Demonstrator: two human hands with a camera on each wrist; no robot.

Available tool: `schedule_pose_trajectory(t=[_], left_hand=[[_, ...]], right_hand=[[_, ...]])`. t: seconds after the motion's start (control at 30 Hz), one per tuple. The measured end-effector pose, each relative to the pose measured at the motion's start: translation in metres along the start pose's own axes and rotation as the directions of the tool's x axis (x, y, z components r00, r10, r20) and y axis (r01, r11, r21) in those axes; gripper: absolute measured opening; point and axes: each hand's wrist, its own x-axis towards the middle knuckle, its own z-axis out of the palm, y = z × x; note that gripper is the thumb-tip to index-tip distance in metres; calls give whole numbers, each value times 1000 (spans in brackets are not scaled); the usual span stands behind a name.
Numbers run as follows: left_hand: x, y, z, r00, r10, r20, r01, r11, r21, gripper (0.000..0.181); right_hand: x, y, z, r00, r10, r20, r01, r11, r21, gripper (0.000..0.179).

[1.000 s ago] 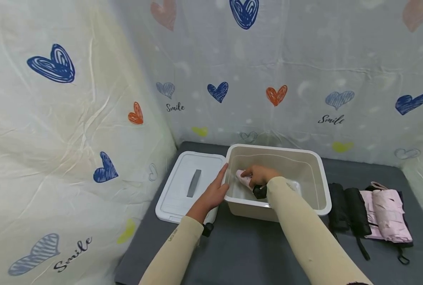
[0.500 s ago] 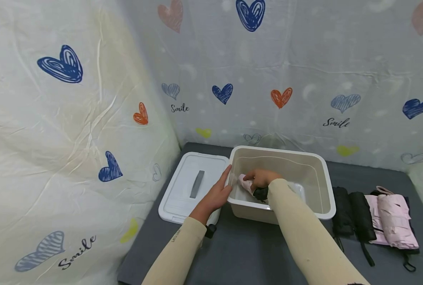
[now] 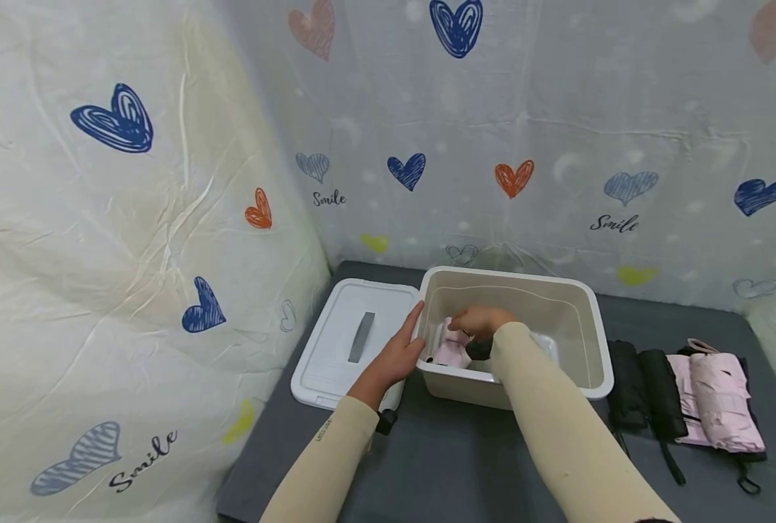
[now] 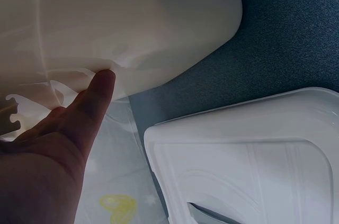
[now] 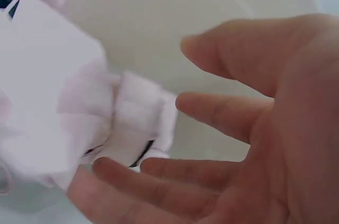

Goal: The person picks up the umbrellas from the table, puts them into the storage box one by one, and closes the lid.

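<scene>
A pink rolled fabric bundle [image 3: 452,350] with dark trim lies in the left end of the beige bin [image 3: 515,399], against the near left corner. My right hand [image 3: 482,321] is inside the bin just over it. In the right wrist view the fingers of my right hand [image 5: 238,144] are spread, thumb apart, with fingertips at the edge of the pink fabric. My left hand [image 3: 394,359] rests against the bin's left wall at the rim. The left wrist view shows the extended fingers of my left hand [image 4: 69,128] along the bin's outer side.
A white lid [image 3: 325,341] with a grey handle lies left of the bin. To the right, two black rolled bundles [image 3: 661,392] with straps lie beside a larger pink roll [image 3: 728,399]. All stand on a dark grey surface [image 3: 453,465] before a heart-print curtain [image 3: 558,109].
The pink bundle has shifted toward the bin's near left corner and turned. My right hand has loosened from it. My left hand keeps its place on the bin.
</scene>
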Motion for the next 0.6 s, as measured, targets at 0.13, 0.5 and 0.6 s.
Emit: schedule_pose_trajectory(t=[0.13, 0.5, 0.6], left_hand=[[1, 2, 1, 1000, 7, -6, -7, 1000, 1, 70], [5, 0, 4, 1000, 2, -16, -2, 1000, -17, 70], [6, 0, 4, 1000, 4, -20, -4, 1000, -15, 70]], right_hand=[[-10, -3, -9, 1000, 4, -16, -3, 998, 66, 55], [-40, -6, -26, 998, -44, -48, 48, 995, 90, 52], [-48, -4, -28, 997, -59, -59, 66, 991, 114, 52]])
